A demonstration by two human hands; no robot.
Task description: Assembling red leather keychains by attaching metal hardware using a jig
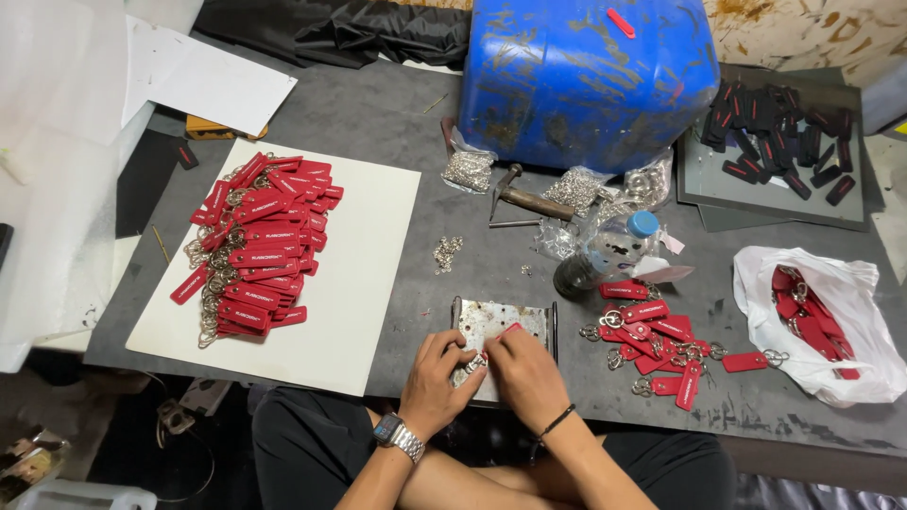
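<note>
My left hand [436, 380] and my right hand [522, 370] meet over a small scuffed metal plate [501, 319] at the table's near edge. Together they pinch a red keychain tag [508, 330] with a small metal ring [475, 361] between the fingertips. A watch sits on my left wrist and a dark band on my right. To the right of the plate lies a loose scatter of red tags with rings [657, 345]. A large pile of finished red tags [255, 246] rests on a cream board [364, 274] to the left.
A big blue drum [586, 76] stands at the back. Near it lie a hammer [524, 196], bags of metal rings [470, 170] and a plastic bottle [609, 250]. A white bag of red tags [822, 312] sits at right, with black tags on a grey tray [779, 132] behind.
</note>
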